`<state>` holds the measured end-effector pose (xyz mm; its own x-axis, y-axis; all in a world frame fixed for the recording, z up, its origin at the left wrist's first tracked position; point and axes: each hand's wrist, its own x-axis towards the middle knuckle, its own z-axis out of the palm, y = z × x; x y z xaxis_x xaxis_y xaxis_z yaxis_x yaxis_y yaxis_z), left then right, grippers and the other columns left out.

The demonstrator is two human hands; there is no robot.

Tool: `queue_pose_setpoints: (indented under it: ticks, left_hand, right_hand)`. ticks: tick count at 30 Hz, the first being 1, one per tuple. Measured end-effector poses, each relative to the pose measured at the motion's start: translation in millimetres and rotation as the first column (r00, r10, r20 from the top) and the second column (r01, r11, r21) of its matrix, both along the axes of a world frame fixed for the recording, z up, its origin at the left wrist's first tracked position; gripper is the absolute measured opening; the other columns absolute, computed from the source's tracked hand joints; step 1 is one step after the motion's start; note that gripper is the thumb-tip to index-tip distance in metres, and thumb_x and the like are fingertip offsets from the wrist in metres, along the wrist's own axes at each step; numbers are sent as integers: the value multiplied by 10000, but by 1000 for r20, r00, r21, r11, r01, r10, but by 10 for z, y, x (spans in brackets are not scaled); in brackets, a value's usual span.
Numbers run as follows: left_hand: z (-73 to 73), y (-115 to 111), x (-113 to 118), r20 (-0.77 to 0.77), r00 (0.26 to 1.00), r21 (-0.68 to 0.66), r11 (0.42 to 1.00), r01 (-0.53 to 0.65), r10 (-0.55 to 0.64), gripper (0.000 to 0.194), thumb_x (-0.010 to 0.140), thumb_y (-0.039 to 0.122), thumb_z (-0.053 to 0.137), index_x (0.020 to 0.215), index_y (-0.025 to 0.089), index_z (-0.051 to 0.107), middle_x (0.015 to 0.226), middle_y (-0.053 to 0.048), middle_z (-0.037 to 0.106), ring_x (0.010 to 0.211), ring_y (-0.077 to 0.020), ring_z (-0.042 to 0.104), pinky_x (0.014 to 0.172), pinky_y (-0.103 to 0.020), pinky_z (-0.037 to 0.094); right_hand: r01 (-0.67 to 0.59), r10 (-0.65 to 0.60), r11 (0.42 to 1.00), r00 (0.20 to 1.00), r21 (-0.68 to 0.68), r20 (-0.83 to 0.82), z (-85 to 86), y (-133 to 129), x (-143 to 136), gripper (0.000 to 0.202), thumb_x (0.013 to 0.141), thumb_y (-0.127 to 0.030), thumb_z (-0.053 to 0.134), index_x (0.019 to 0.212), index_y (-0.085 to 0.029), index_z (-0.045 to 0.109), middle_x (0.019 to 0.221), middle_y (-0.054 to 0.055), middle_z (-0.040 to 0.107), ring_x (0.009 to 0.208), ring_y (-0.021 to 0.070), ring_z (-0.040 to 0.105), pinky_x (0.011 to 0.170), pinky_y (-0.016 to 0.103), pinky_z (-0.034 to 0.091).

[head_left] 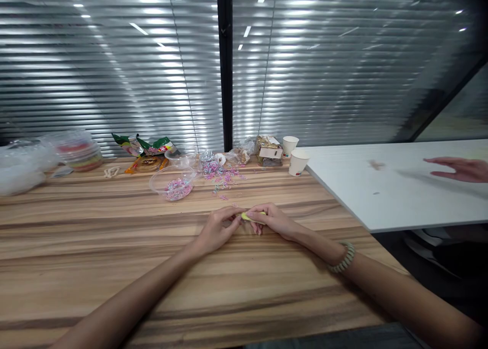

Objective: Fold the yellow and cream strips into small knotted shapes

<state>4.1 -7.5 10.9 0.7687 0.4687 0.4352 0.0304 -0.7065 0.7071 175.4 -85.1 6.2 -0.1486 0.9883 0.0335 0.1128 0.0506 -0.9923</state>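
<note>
Head view: right of the clear bowl (157, 180) and nearer the wearer, the right hand (277, 221) pinches a small yellow object (245, 216). The left hand (216, 230) curls beside its bowl-side end; its grip I cannot tell. Close fingertip handling seems underway; continuing calls for steady support.

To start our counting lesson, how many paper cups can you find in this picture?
2. The rear cup stands at the back of the wooden table, on the right; the front cup stands before it, partly covering it. No others show.
</note>
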Motion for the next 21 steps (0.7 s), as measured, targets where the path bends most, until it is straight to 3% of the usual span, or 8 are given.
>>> queue_pose_setpoints:
  ticks: [5, 15, 21]
  left_hand:
    - [17, 3, -7, -12, 999, -28, 999, 34, -34, 263, 806, 219, 468, 1020, 171, 613, 952, -78, 643, 869, -162, 588, 763, -267, 470]
    - [-35, 5, 16, 0, 995, -127, 987, -101, 102, 223, 741, 286, 564, 878, 135, 655, 850, -74, 675, 724, -149, 622, 644, -243, 515]
    - [-82, 50, 22, -9, 991, -182, 975, -129, 130, 258, 730, 323, 571, 891, 137, 650, 833, -66, 677, 696, -144, 617, 638, -242, 507]
  right_hand:
    - [8, -8, 1000, 1000, -10, -16, 23, -8, 3, 359, 784, -446, 495, 625, -128, 549, 550, -1, 541, 492, 83, 483, 509, 209, 390]
    - [60, -59, 998, 995, 9, -82, 22, 3, 7, 304, 769, -387, 538, 645, -112, 581, 551, 2, 555, 484, 79, 489, 500, 205, 396]
    - [145, -142, 989, 975, 1, -171, 13, 24, -3, 344, 692, -376, 623, 913, -113, 593, 607, 4, 586, 503, 86, 504, 491, 207, 407]
